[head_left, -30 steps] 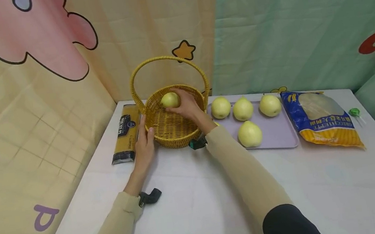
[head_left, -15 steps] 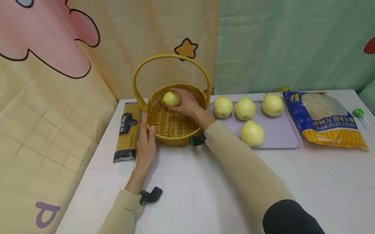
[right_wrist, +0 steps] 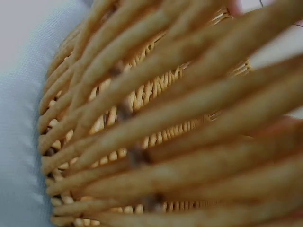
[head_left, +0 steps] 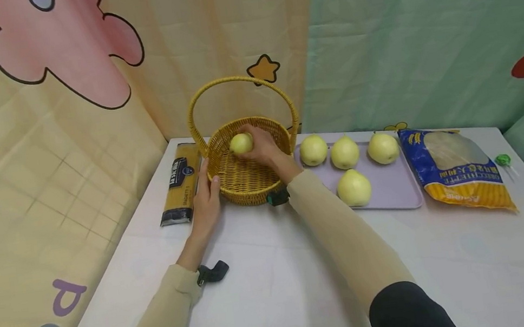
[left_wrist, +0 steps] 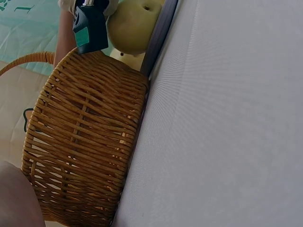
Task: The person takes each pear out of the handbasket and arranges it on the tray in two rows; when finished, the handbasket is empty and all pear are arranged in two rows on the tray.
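Note:
In the head view my right hand [head_left: 259, 144] reaches into a yellow wicker basket [head_left: 252, 196] and grips a pale yellow-green pear [head_left: 241, 143] near the inner back wall. My left hand [head_left: 205, 200] lies against the left side of the basket, fingers straight along the outside and thumb at the front rim. The left wrist view shows the woven outer wall of the basket [left_wrist: 85, 137], with part of my left hand [left_wrist: 19, 198] at the lower left. Close weave of the basket [right_wrist: 165, 132] fills most of the right wrist view, which hides the pear.
A lilac tray [head_left: 393, 191] with several pears [head_left: 354, 188] stands right of the basket. Beyond it lie a blue and orange pasta bag [head_left: 459, 169] and a green lollipop [head_left: 502, 160]. A spaghetti pack [head_left: 181, 184] lies left of the basket. Printed curtains hang behind the white table [head_left: 268, 293].
My right hand has lowered the pear slightly inside the basket. My left hand stays at the basket's side. The head view has shifted a little, moving everything slightly right in it.

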